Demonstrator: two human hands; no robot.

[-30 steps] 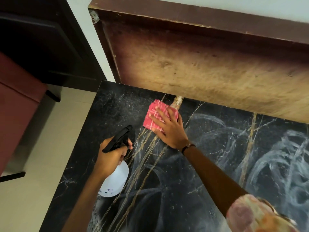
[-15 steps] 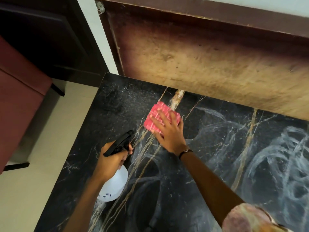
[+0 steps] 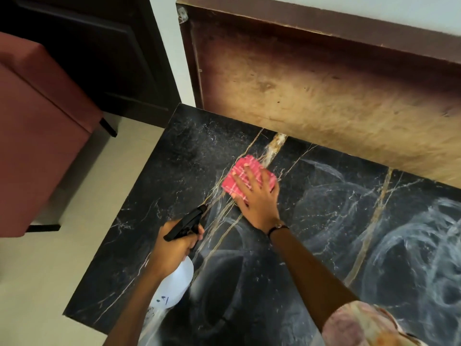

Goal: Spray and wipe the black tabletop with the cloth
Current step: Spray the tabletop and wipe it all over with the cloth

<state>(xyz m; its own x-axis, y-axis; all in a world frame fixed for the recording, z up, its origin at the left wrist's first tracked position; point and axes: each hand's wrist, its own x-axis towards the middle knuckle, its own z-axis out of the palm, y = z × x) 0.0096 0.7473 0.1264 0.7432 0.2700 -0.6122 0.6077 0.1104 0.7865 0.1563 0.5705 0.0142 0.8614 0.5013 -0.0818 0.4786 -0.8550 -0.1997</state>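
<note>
The black marble tabletop (image 3: 324, 233) with gold veins fills the lower right and carries whitish wipe swirls. My right hand (image 3: 259, 198) lies flat, fingers spread, pressing a folded pink checked cloth (image 3: 240, 173) onto the top near its far edge. My left hand (image 3: 174, 248) grips a spray bottle with a white body (image 3: 177, 283) and a black trigger head (image 3: 185, 222). Its nozzle points toward the far left part of the tabletop, just left of the cloth. Fine droplets speckle the far left corner (image 3: 197, 143).
A worn brown wooden board (image 3: 311, 78) stands upright against the wall along the table's far edge. A maroon seat (image 3: 37, 136) and a dark cabinet (image 3: 99, 46) are to the left, over pale floor tiles (image 3: 50, 270).
The view has shifted so the table sits lower and further right. My right hand and the cloth have slid slightly along the far part of the top. The bottle stays held.
</note>
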